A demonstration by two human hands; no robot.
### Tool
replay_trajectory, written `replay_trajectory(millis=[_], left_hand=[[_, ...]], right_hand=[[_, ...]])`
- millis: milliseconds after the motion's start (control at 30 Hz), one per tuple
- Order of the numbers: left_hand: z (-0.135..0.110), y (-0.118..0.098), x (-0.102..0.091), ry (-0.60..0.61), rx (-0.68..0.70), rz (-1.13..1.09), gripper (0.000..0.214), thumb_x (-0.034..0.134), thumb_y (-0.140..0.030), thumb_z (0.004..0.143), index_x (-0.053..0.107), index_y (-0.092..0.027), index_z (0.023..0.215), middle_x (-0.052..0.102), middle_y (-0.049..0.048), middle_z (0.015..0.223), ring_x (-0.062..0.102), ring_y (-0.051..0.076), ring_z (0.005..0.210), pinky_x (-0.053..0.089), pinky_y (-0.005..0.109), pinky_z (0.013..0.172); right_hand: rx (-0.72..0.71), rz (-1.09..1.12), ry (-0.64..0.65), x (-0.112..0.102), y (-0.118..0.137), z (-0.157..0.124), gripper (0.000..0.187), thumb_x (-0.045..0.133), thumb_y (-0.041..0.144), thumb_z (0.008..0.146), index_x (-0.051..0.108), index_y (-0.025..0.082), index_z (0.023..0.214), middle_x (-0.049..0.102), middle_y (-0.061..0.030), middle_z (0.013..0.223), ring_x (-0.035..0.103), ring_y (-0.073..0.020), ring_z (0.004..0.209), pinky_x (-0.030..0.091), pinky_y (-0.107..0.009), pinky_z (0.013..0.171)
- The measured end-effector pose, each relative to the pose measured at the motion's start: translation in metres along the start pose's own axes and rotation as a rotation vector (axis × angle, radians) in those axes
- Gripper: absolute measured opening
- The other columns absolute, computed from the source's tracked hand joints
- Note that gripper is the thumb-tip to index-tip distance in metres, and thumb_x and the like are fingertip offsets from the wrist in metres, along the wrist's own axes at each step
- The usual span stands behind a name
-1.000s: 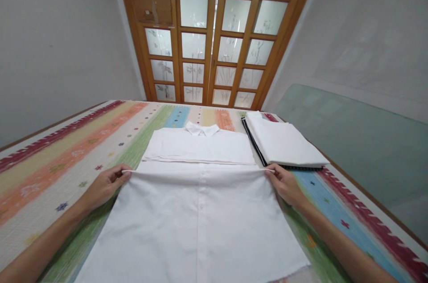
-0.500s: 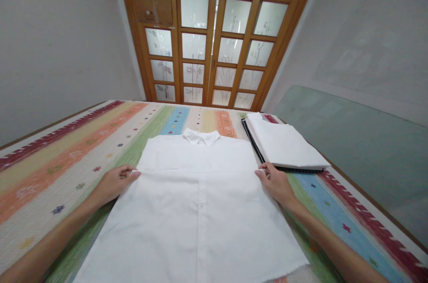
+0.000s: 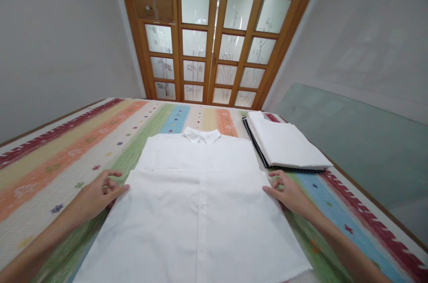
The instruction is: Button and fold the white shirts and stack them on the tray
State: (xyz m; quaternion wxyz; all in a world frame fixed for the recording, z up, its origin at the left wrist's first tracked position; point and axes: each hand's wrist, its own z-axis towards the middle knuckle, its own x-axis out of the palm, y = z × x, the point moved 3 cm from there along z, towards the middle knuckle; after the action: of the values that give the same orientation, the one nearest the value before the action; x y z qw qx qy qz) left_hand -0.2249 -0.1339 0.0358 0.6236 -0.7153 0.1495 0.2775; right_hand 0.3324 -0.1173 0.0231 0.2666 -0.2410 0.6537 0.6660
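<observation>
A white collared shirt (image 3: 197, 203) lies flat on a striped, many-coloured mat (image 3: 67, 149), collar at the far end and a fold line across its upper part. My left hand (image 3: 95, 194) rests at the shirt's left edge, fingers loosely apart, holding nothing. My right hand (image 3: 287, 191) sits at the shirt's right edge, fingers apart and slightly curled, fingertips touching the cloth's border. Both hands are just outside the fabric.
A stack of folded white cloth on a dark-edged garment (image 3: 284, 145) lies to the right of the shirt. A wooden door with frosted panes (image 3: 214, 38) stands beyond the mat. A greenish glass pane (image 3: 351, 140) leans at the right wall.
Both hands carried the folded edge of the shirt forward, laid it down, then let go and drew back outward to the shirt's sides.
</observation>
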Motion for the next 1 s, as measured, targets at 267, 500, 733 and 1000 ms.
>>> replay_trajectory(millis=[267, 500, 733, 1000], left_hand=[[-0.014, -0.01, -0.001, 0.235, -0.006, -0.166, 0.086, 0.075, -0.059, 0.061, 0.041, -0.022, 0.131, 0.056, -0.0072, 0.056, 0.054, 0.017, 0.058, 0.042, 0.024, 0.056], [-0.014, -0.011, -0.016, 0.147, -0.013, -0.236, 0.086, 0.077, -0.056, 0.061, 0.046, -0.022, 0.133, 0.069, -0.0014, 0.072, 0.064, 0.019, 0.074, 0.051, 0.027, 0.072], [-0.005, -0.018, -0.023, -0.124, 0.1, -0.379, 0.072, 0.083, -0.053, 0.051, 0.063, -0.021, 0.113, 0.072, 0.0014, 0.075, 0.067, 0.018, 0.077, 0.053, 0.023, 0.072], [0.012, -0.04, 0.006, -0.187, -0.056, -0.344, 0.055, 0.08, -0.048, 0.047, 0.067, -0.017, 0.091, 0.075, 0.0066, 0.079, 0.069, 0.022, 0.076, 0.056, 0.029, 0.072]], right_hand=[[0.212, 0.367, 0.141, -0.009, 0.008, -0.018, 0.064, 0.079, 0.047, 0.063, 0.045, 0.022, 0.111, 0.056, 0.0067, 0.063, 0.055, -0.0143, 0.05, 0.044, -0.025, 0.046], [0.149, 0.464, 0.247, -0.012, 0.01, -0.027, 0.072, 0.081, 0.045, 0.064, 0.046, 0.022, 0.123, 0.055, 0.0072, 0.062, 0.052, -0.0122, 0.053, 0.041, -0.023, 0.051], [-0.019, 0.502, -0.079, -0.027, 0.018, -0.003, 0.06, 0.084, 0.053, 0.059, 0.061, 0.021, 0.104, 0.065, -0.0011, 0.071, 0.059, -0.0165, 0.064, 0.049, -0.028, 0.06], [-0.061, 0.296, -0.214, -0.007, 0.017, 0.041, 0.052, 0.076, 0.06, 0.061, 0.062, 0.019, 0.09, 0.071, -0.0062, 0.074, 0.06, -0.0172, 0.058, 0.044, -0.026, 0.048]])
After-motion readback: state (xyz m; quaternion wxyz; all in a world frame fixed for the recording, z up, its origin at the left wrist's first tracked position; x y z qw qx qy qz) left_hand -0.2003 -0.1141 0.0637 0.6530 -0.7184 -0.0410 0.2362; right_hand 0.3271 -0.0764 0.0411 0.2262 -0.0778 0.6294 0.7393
